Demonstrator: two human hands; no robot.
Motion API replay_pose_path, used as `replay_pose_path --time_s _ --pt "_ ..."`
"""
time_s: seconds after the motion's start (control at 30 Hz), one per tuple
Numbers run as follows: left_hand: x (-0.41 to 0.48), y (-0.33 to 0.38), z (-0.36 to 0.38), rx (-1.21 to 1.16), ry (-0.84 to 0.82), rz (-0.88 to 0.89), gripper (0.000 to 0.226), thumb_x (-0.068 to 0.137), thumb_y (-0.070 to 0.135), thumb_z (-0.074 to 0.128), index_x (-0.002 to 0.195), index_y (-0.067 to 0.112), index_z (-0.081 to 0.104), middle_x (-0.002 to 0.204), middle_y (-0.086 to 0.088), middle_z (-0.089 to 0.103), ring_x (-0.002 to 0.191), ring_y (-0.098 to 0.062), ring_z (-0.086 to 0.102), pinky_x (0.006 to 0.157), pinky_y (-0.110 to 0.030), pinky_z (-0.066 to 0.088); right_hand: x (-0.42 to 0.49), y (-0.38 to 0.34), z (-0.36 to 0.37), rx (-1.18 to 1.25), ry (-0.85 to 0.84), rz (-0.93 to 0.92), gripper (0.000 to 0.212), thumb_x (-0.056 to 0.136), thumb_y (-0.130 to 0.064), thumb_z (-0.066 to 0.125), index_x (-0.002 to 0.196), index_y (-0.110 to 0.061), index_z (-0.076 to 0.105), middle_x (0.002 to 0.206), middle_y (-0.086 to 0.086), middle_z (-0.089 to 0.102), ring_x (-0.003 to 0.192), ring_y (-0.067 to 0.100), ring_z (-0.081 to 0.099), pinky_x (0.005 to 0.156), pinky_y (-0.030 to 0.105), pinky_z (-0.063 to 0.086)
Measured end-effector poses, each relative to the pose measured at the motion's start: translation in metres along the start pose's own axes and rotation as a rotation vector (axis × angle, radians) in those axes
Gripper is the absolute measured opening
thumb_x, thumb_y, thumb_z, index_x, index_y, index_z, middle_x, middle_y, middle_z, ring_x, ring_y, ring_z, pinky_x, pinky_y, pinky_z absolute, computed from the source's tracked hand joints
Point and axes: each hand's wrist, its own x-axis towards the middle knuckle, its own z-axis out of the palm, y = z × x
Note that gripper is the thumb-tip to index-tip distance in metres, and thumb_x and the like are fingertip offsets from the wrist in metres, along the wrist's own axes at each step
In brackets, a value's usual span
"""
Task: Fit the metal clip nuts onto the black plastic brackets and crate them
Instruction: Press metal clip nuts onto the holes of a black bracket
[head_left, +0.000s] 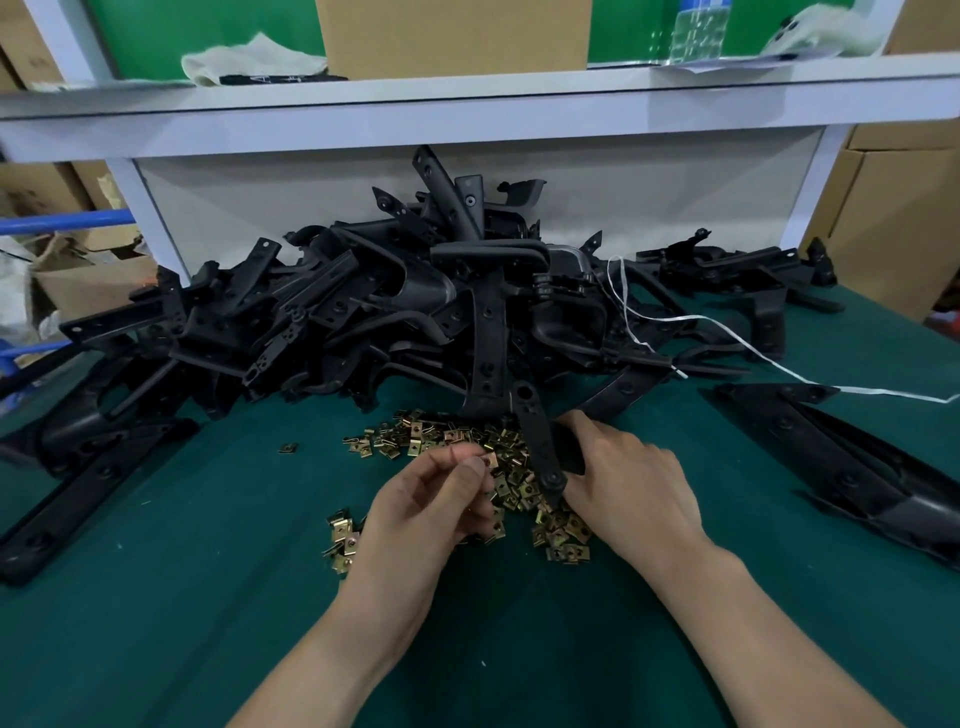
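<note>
step: fitting. left hand (441, 499) pinches clip nut (487, 460); right hand (626, 483) grips bracket (540, 447). next: align nut with bracket end, slide on.

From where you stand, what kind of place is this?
Most likely a factory assembly bench: a heap of black plastic brackets on a green-covered table, a scatter of brass-coloured clip nuts in front of them, and cardboard cartons around.
</note>
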Motion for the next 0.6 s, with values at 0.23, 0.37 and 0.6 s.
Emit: replay_pose_path --time_s 0.23,0.37,0.6 --pt "0.001 0.002 -0.001 0.003 -0.034 -0.03 0.023 0.08 0.032 0.071 0.091 0.012 0.072 0.081 -0.006 0.066 0.068 -0.014 0.061 0.063 -0.023 0.053 -0.001 -0.004 -0.003 -0.029 0.043 0.014 0.035 0.094 -0.056 0.055 0.119 -0.033 0.049 0.1 -0.014 0.066 0.084 0.017 0.066 0.057 0.032 0.034" --pt "0.0 0.003 -0.002 0.035 -0.061 -0.035 0.016 0.083 0.032 0.071 0.087 0.016 0.073 0.081 -0.006 0.067 0.069 -0.015 0.061 0.063 -0.023 0.053 -0.003 -0.007 -0.005 -0.048 0.047 0.002 0.035 0.093 -0.054 0.055 0.118 -0.031 0.049 0.096 -0.012 0.065 0.081 0.016 0.066 0.055 0.032 0.035" --pt "-0.001 0.003 -0.001 0.114 -0.097 -0.024 0.02 0.078 0.04 0.072 0.086 0.021 0.074 0.081 -0.003 0.069 0.071 -0.015 0.063 0.066 -0.023 0.053 -0.004 -0.013 -0.002 -0.086 0.027 -0.032 0.037 0.092 -0.05 0.06 0.121 -0.031 0.048 0.102 -0.011 0.067 0.083 0.016 0.068 0.055 0.03 0.032"
